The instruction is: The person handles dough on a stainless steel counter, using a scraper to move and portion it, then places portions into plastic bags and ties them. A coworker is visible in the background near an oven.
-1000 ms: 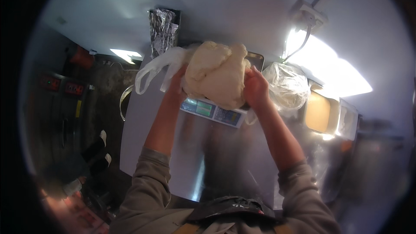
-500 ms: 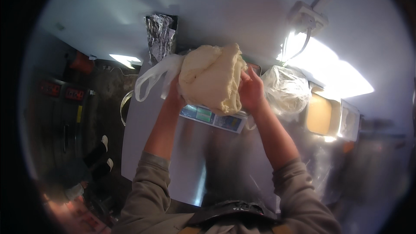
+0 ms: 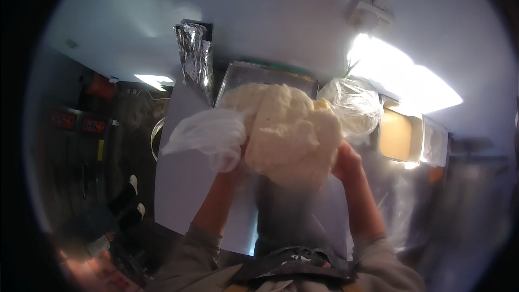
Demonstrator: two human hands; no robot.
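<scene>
A large pale lump of dough (image 3: 292,140) hangs between my two hands above the table. My left hand (image 3: 230,158) is at its left side, mostly covered by a thin white plastic bag (image 3: 208,132) that trails out to the left. The right hand (image 3: 347,161) grips the dough's right edge, with its fingers partly behind it. Just behind the dough is a shallow metal tray (image 3: 265,75), its front part hidden by the lump.
Crumpled foil (image 3: 194,57) stands at the back left by the wall. On the right are a clear plastic bag (image 3: 354,105) and a tub of tan contents (image 3: 396,135). A power socket (image 3: 370,13) is on the wall. Another person's legs (image 3: 127,197) show at the left.
Both hands have brought the dough nearer to me and lower, uncovering the metal tray behind. The white bag now drapes over my left hand. The scale's display is now hidden.
</scene>
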